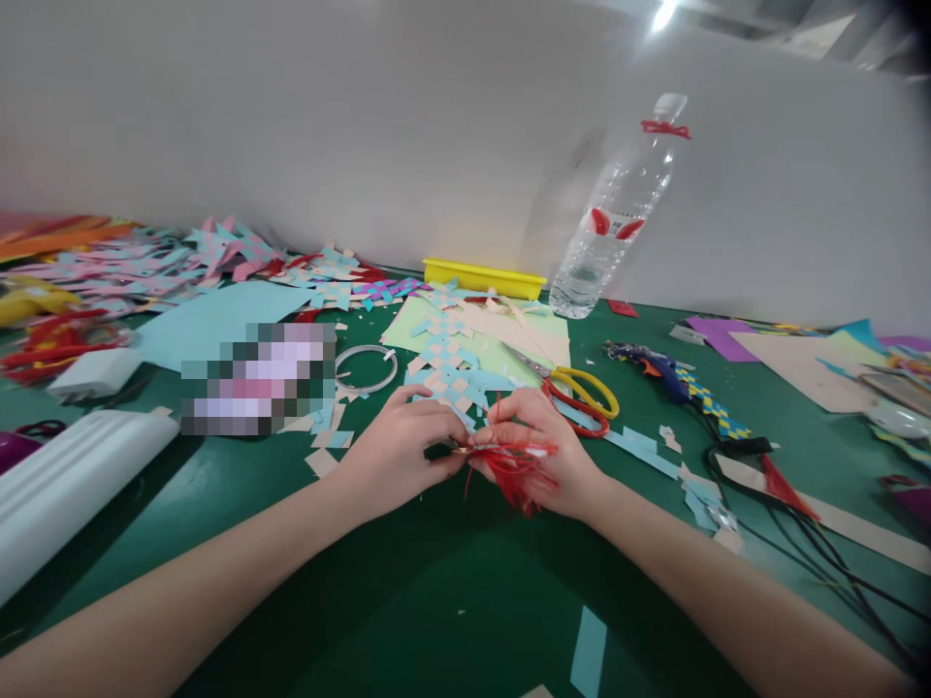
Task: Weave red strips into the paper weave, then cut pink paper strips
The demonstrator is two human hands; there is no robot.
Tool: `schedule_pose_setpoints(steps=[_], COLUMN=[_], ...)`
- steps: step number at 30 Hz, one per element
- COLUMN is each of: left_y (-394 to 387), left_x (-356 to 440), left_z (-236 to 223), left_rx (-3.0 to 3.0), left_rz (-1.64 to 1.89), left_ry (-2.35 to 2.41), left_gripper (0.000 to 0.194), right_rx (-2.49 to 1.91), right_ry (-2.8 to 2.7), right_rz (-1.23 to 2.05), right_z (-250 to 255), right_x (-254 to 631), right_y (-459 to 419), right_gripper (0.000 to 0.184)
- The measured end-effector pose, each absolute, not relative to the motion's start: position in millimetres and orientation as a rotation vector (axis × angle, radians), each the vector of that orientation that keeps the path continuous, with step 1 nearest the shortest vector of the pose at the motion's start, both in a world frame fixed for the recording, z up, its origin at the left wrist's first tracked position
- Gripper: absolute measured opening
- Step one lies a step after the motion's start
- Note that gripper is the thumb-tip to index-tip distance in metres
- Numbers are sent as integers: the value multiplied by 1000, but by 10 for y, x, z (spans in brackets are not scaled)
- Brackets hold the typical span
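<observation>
My left hand (411,441) and my right hand (557,451) meet above the table, fingertips almost touching. A bundle of thin red strings (520,475), like a tassel, hangs from the closed fingers of my right hand. The left thumb and fingers are pinched at the end of those strings; what exactly lies between them is hidden. Directly behind both hands is a woven paper strip (445,334) in light blue and cream, its near end partly covered by the fingers. Scissors (582,393) with yellow and red handles lie just beyond my right hand.
A coil of clear line (366,369), a blurred-out rectangle (258,380) and a white bar (80,485) lie to the left. At the back stand a water bottle (615,218) and a yellow tray (484,279). Black cords (792,523) and paper scraps (702,499) spread on the right.
</observation>
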State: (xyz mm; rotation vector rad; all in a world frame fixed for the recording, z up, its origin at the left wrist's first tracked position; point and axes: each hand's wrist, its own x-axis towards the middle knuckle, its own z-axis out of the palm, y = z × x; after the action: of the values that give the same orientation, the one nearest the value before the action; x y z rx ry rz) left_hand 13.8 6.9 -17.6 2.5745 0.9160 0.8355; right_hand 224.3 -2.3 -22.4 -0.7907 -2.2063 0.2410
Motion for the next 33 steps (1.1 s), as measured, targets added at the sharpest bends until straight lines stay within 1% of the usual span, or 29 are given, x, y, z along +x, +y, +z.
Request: schedule_pose_setpoints(steps=[4, 10, 17, 22, 26, 27, 29, 33], left_y=[38, 10, -9, -62, -103, -114, -140, -219], left_x=[138, 135, 72, 41, -14, -39, -101, -216], left_z=[-167, -168, -225, -274, -279, -272, -250, -195], left_rx=[2580, 2620, 2615, 2617, 2640, 2658, 2704, 2786], left_rz=[817, 831, 870, 881, 812, 782, 700, 614], left_ry=[924, 898, 911, 902, 913, 895, 838, 805], left_gripper=[9, 7, 5, 11, 11, 12, 22, 34], right_rx=[-670, -645, -558, -414, -286, -247, -217, -399], right_ry=[-2264, -2207, -2185, -2259, -2397, -2420, -2403, -2183], right_rz=[98, 118, 33, 70, 104, 121, 191, 369], right_z=[-206, -218, -107, -49, -65, -68, -64, -26], right_x=[2203, 2103, 2056, 1993, 1930, 1926, 1942, 2057], right_y=[-43, -130, -299, -481, -593, -602, -591, -435], right_gripper=[5, 3, 8, 17, 27, 28, 29, 24])
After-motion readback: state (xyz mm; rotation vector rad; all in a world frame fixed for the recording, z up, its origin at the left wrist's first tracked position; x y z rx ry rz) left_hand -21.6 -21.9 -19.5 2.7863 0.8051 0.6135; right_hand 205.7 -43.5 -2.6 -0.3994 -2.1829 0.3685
